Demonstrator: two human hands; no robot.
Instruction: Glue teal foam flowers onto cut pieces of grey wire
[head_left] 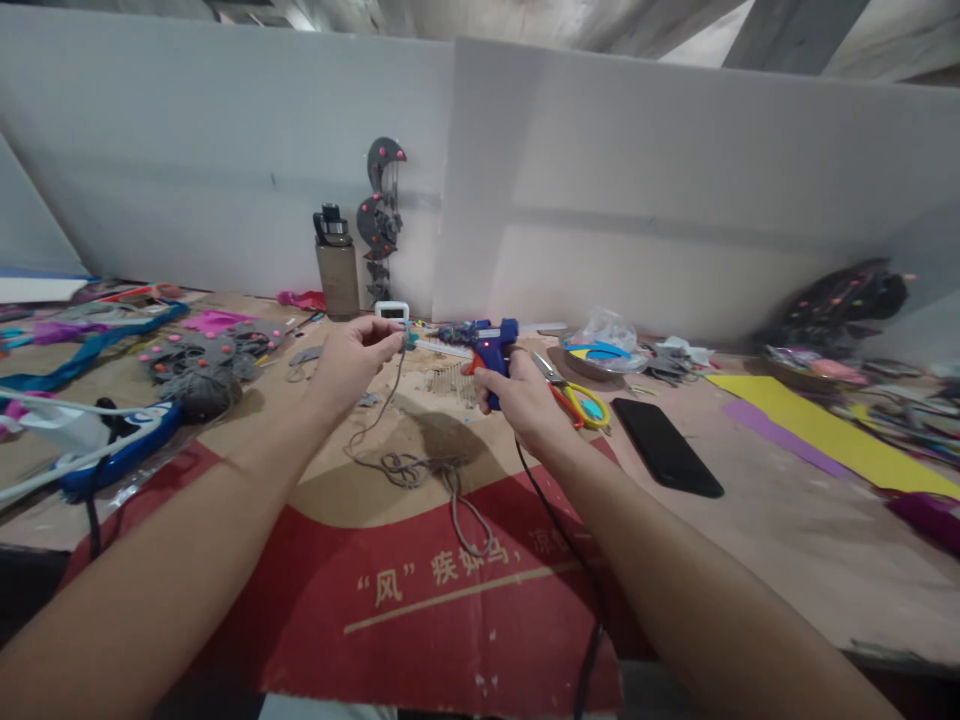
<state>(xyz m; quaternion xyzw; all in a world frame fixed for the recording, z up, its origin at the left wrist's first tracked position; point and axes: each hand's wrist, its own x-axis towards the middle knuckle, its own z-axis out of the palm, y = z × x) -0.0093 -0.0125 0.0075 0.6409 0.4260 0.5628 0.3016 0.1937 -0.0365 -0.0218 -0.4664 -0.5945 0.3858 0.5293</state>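
Observation:
My left hand [369, 345] is closed in a pinch on a grey cord [375, 418], with a small teal piece [412, 336] at the fingertips. From there the cord runs down to a loose tangle on the cardboard. My right hand [517, 388] is wrapped around the handle of a blue hot glue gun [496, 345], its nozzle toward my left hand. The gun's tip is hard to make out against the clutter behind it. A black cable [555, 515] trails from the gun toward the front edge.
A red and tan cardboard sheet [450, 640] covers the table's front. Yellow-handled scissors [581, 403] and a black phone [666, 447] lie at right. A bottle [337, 270] and a hanging moon decoration [380, 220] stand behind. Grey yarn [206, 388] lies left; yellow paper [832, 425] right.

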